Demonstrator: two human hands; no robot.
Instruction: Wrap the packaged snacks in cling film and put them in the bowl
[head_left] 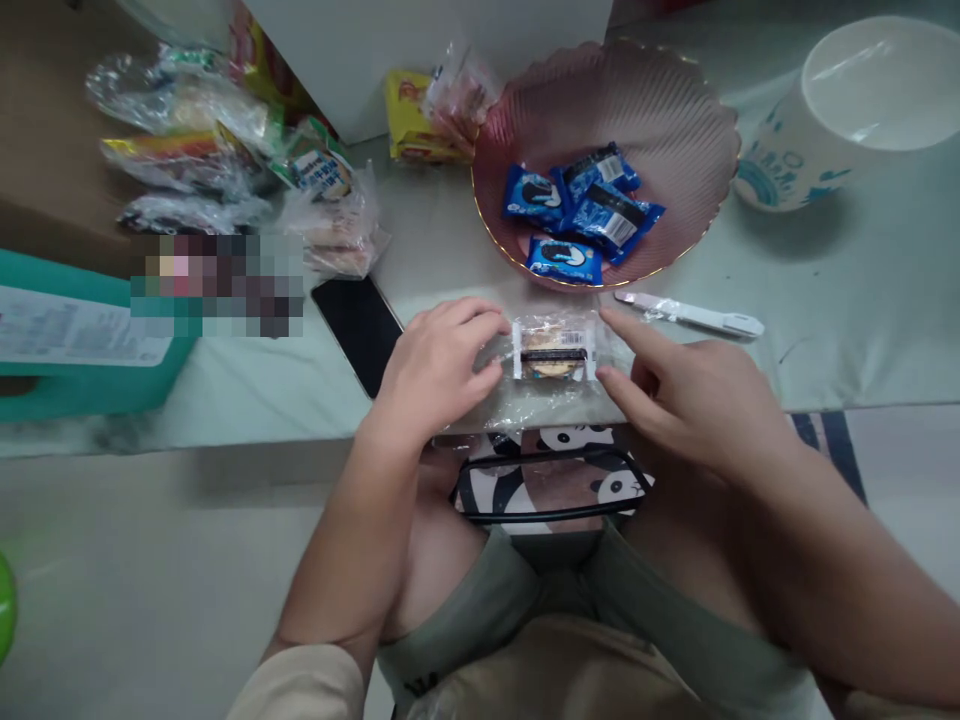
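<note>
A small wrapped snack packet (555, 352), with a black strip and barcode, lies flat on a sheet of clear plastic film (517, 405) near the table edge. To its left rests my left hand (446, 355), thumb and fingers bent but apart, fingertips at the film and close to the packet. My right hand (690, 395) is on the other side. Its index finger and thumb are spread at the packet's right end, the other fingers curled under. Neither hand visibly grips the packet. Beyond it, a pink ribbed bowl (697, 170) holds several blue snack packets (619, 220).
A white utility knife (690, 314) lies right of the bowl's front. A black phone (360, 330) is beside my left hand. Several bagged snacks (330, 220) pile up at the left, near a teal box (90, 385). A white bin (840, 120) stands at the right.
</note>
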